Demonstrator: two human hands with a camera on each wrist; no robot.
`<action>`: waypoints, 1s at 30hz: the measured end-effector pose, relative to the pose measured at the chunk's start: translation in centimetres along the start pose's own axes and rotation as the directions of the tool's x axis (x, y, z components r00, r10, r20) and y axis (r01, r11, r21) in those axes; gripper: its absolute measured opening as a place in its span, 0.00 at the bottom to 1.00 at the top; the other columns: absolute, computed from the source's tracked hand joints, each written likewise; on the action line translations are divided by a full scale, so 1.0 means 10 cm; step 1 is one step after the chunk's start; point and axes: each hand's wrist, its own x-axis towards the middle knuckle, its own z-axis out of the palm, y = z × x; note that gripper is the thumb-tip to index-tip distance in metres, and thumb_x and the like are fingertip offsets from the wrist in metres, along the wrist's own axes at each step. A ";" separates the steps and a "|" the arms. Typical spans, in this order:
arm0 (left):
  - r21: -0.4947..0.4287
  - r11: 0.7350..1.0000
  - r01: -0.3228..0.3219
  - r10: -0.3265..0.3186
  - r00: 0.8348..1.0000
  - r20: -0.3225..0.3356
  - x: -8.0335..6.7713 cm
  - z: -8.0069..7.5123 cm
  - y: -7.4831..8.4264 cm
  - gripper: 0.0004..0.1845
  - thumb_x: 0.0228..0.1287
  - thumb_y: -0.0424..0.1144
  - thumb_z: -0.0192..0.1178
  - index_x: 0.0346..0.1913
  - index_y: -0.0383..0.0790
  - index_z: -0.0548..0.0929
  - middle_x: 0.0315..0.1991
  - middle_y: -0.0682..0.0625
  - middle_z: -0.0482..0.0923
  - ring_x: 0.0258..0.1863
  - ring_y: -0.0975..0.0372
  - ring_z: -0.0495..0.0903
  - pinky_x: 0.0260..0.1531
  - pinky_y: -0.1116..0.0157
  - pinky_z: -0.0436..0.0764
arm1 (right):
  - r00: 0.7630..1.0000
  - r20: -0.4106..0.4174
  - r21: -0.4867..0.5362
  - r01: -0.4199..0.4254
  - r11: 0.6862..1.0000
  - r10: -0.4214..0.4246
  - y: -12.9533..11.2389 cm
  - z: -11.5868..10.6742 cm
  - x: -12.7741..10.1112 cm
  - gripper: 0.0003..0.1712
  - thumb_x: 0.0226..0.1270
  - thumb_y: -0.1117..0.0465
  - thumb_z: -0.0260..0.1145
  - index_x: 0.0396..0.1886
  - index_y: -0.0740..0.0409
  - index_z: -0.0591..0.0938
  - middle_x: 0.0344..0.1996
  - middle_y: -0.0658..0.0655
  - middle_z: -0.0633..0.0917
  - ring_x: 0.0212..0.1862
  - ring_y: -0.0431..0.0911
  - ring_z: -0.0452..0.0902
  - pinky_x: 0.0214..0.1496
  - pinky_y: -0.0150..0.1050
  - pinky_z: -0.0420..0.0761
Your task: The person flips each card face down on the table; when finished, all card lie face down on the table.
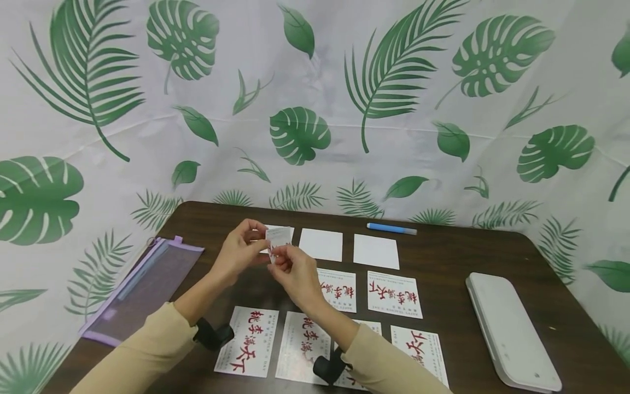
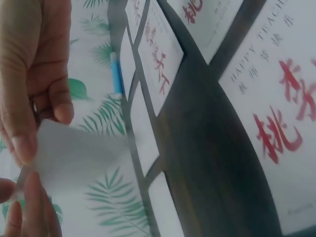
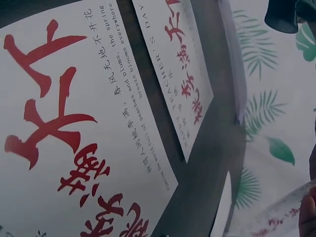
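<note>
Both hands are together above the table's far left: the left hand and right hand pinch one small card, held roughly upright between them, apparently nearer the left hand.

Small card up off the table, pinched between both hands, held over the back left part of the dark table. I see it as white, roughly upright, slightly tilted, with red printed marks near its lower edge. From the left wrist view I get its plain pale face, fingertips clamped on its left edge. From the right wrist view only a corner shows, faint red print on it.
</note>
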 end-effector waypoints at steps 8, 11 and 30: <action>0.090 0.990 -0.104 0.113 0.988 -0.107 0.02 0.00 0.01 0.17 0.61 0.35 0.62 0.53 0.35 0.76 0.50 0.38 0.78 0.42 0.54 0.80 0.35 0.67 0.83 | 0.989 -0.151 -0.026 0.000 1.000 -0.004 0.06 -0.13 0.05 0.11 0.53 0.74 0.68 0.37 0.65 0.81 0.25 0.56 0.81 0.27 0.42 0.76 0.29 0.28 0.77; 0.186 0.978 -0.089 0.125 0.973 -0.194 0.03 -0.08 -0.10 0.19 0.59 0.34 0.64 0.54 0.36 0.77 0.49 0.39 0.79 0.44 0.54 0.80 0.34 0.75 0.80 | 0.980 -0.151 0.077 -0.117 0.990 0.127 0.14 -0.17 0.05 0.12 0.53 0.74 0.67 0.39 0.64 0.80 0.25 0.57 0.81 0.27 0.40 0.75 0.29 0.26 0.76; 0.330 0.935 0.132 -0.090 0.986 -0.139 -0.10 -0.38 -0.64 0.22 0.54 0.26 0.65 0.54 0.27 0.77 0.43 0.35 0.81 0.35 0.60 0.81 0.31 0.67 0.83 | 0.843 0.040 0.290 -0.523 0.802 0.536 0.51 0.06 -0.13 0.15 0.53 0.76 0.67 0.42 0.71 0.77 0.22 0.57 0.80 0.20 0.38 0.75 0.27 0.35 0.82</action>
